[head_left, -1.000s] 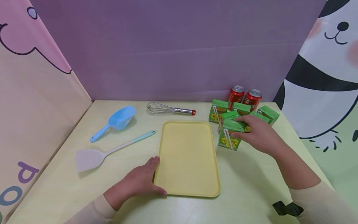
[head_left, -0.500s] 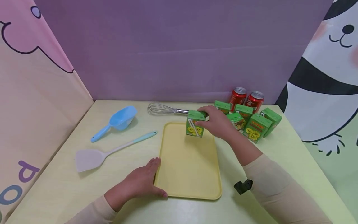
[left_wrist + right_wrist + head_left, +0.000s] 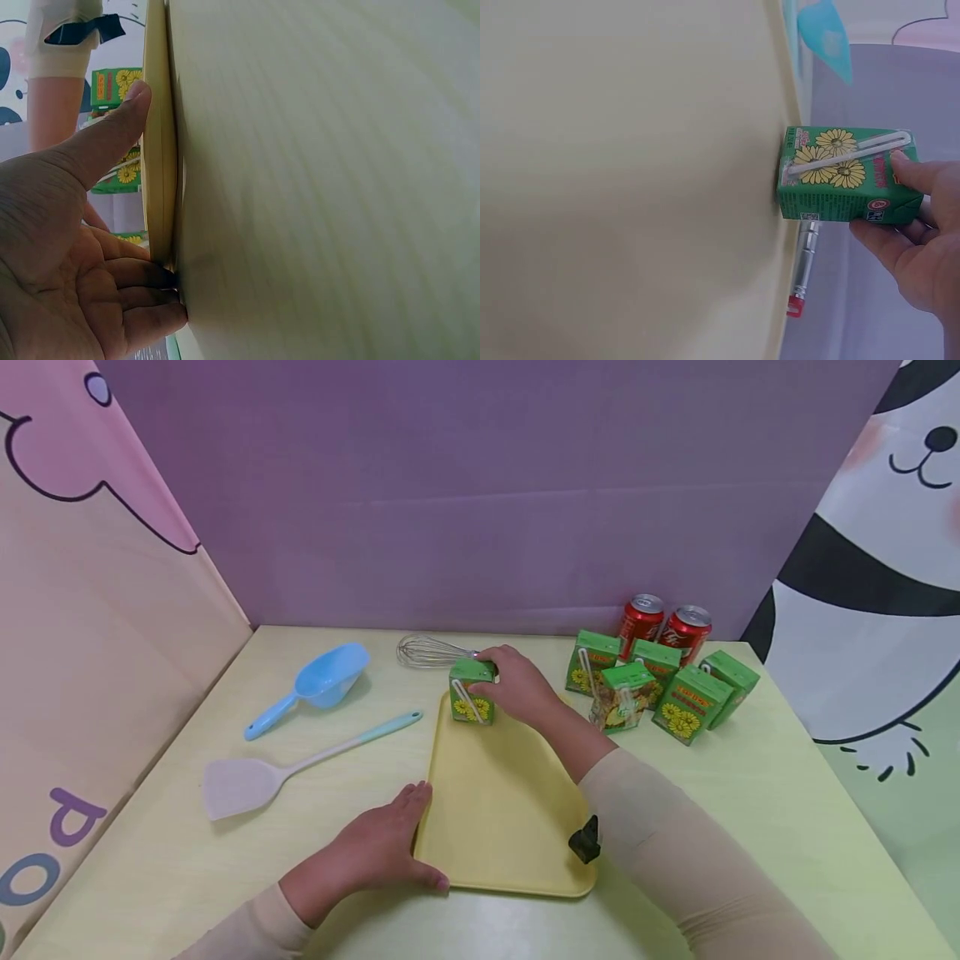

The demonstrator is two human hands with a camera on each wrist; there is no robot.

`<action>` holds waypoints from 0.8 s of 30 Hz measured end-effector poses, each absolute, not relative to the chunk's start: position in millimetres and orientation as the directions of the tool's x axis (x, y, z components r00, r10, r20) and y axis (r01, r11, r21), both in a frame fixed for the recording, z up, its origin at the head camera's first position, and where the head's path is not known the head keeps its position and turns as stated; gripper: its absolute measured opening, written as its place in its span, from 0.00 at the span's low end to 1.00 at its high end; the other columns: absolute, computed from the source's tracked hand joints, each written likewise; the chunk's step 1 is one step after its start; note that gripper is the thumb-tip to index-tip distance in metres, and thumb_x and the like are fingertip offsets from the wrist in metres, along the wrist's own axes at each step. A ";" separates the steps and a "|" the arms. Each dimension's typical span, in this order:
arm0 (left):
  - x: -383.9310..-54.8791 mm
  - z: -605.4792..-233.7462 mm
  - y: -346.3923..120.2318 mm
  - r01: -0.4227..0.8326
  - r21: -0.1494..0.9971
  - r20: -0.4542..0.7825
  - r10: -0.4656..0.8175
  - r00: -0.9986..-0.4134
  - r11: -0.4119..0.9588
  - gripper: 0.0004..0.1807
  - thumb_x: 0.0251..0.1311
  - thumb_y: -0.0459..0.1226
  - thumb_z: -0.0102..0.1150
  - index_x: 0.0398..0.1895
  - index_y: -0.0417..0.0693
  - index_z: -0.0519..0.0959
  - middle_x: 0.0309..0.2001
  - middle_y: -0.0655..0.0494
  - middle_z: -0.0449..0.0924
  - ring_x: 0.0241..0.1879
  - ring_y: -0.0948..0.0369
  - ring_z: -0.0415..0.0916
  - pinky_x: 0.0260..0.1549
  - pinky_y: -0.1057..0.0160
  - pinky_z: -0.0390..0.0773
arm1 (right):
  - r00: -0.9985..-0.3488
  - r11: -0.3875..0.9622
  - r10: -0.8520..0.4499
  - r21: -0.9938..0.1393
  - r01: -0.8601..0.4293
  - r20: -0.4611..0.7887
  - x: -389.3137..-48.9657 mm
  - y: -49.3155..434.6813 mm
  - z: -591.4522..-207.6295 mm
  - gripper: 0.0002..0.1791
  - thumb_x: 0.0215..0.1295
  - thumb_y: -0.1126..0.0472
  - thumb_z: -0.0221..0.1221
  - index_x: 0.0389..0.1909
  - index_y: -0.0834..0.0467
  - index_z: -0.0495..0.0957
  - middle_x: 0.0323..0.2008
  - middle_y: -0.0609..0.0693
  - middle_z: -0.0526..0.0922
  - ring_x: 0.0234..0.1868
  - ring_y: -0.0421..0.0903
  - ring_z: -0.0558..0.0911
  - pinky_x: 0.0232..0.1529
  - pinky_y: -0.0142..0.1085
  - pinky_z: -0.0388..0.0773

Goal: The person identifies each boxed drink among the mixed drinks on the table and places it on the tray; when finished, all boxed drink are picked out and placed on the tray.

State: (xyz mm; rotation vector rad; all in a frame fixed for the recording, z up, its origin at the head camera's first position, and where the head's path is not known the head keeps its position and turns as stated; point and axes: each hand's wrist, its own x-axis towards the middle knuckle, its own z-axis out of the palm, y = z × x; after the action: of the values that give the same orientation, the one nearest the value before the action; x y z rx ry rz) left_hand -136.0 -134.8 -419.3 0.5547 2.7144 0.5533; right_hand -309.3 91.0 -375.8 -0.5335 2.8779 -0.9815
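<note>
My right hand grips a green drink carton by its upper part, with the thumb on the front face. Yellow flowers and a white straw show on that face. The carton stands upright at the far left corner of a yellow tray, its base right at the tray's surface. At the tray's near left corner rests my left hand, thumb along the front edge and fingers extended along the left side. The left wrist view shows the left thumb against the tray's rim.
Several more green cartons stand at the right, with two red soda cans behind them. A whisk lies beyond the tray. To the left are a blue scoop and a pale spatula. A purple wall closes the back.
The right hand has carried the drink carton leftward from the carton group, over the tray to its far left corner, and lower. My left hand has stayed at the near left corner.
</note>
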 end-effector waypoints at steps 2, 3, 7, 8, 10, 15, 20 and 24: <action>-136.0 -419.6 -134.5 0.308 0.427 -0.226 0.430 -0.874 0.850 0.68 0.38 0.66 0.73 0.76 0.37 0.52 0.76 0.40 0.53 0.75 0.46 0.53 0.65 0.43 0.66 | -0.941 0.742 -0.335 -0.600 -0.299 0.054 -311.0 88.4 -377.2 0.32 0.66 0.49 0.62 0.68 0.54 0.68 0.63 0.53 0.70 0.49 0.49 0.77 0.49 0.45 0.75; -136.1 -419.6 -134.4 0.308 0.428 -0.228 0.431 -0.873 0.850 0.68 0.38 0.66 0.73 0.76 0.37 0.52 0.76 0.40 0.53 0.75 0.46 0.53 0.65 0.43 0.66 | -0.942 0.743 -0.332 -0.601 -0.295 0.052 -311.5 87.8 -377.7 0.32 0.66 0.49 0.62 0.68 0.53 0.68 0.64 0.53 0.69 0.49 0.49 0.77 0.49 0.45 0.75; -136.2 -419.2 -134.3 0.312 0.422 -0.233 0.435 -0.870 0.851 0.68 0.38 0.66 0.72 0.76 0.37 0.52 0.76 0.41 0.53 0.75 0.47 0.52 0.65 0.44 0.65 | -0.945 0.738 -0.324 -0.614 -0.280 0.041 -312.2 87.7 -378.9 0.32 0.67 0.49 0.62 0.69 0.52 0.67 0.64 0.53 0.68 0.49 0.49 0.76 0.49 0.44 0.75; -136.1 -419.0 -134.4 0.313 0.420 -0.234 0.435 -0.870 0.852 0.68 0.38 0.66 0.72 0.76 0.37 0.52 0.76 0.41 0.52 0.75 0.47 0.52 0.66 0.44 0.65 | -0.945 0.736 -0.325 -0.619 -0.276 0.034 -311.9 87.9 -379.2 0.32 0.67 0.48 0.62 0.69 0.52 0.66 0.64 0.53 0.68 0.49 0.49 0.76 0.48 0.44 0.75; -135.9 -418.1 -134.5 0.312 0.418 -0.236 0.434 -0.870 0.853 0.68 0.38 0.66 0.72 0.76 0.36 0.52 0.76 0.41 0.52 0.75 0.47 0.51 0.66 0.44 0.65 | -0.943 0.734 -0.333 -0.621 -0.275 0.024 -310.9 88.2 -379.0 0.33 0.67 0.48 0.61 0.70 0.51 0.64 0.64 0.53 0.67 0.49 0.49 0.76 0.48 0.43 0.75; -135.7 -417.4 -134.5 0.305 0.420 -0.242 0.430 -0.870 0.855 0.68 0.38 0.66 0.73 0.76 0.37 0.52 0.76 0.41 0.52 0.75 0.47 0.51 0.66 0.44 0.65 | -0.930 0.716 -0.368 -0.631 -0.299 0.023 -308.8 91.0 -375.8 0.37 0.66 0.45 0.62 0.72 0.52 0.61 0.66 0.54 0.66 0.54 0.51 0.76 0.53 0.46 0.76; -136.1 -420.8 -135.3 0.301 0.429 -0.235 0.426 -0.874 0.852 0.68 0.38 0.66 0.72 0.76 0.38 0.52 0.76 0.40 0.52 0.75 0.46 0.53 0.65 0.43 0.66 | -0.905 0.697 -0.420 -0.612 -0.374 0.074 -307.3 105.0 -365.2 0.41 0.64 0.40 0.61 0.73 0.53 0.60 0.68 0.54 0.64 0.66 0.53 0.70 0.64 0.50 0.70; -136.4 -424.9 -136.0 0.296 0.433 -0.228 0.421 -0.878 0.852 0.69 0.37 0.67 0.72 0.77 0.39 0.51 0.76 0.40 0.52 0.74 0.46 0.54 0.64 0.42 0.66 | -0.893 0.686 -0.440 -0.606 -0.402 0.093 -301.4 128.4 -347.8 0.41 0.65 0.40 0.61 0.72 0.54 0.61 0.69 0.54 0.64 0.67 0.55 0.69 0.64 0.52 0.69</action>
State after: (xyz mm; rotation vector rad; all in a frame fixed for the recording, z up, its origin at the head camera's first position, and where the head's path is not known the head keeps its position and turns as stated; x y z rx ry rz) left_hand -136.4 -136.0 -424.9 0.5392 2.7125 0.5611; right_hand -301.4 128.4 -347.8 -0.7069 2.8296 -0.9955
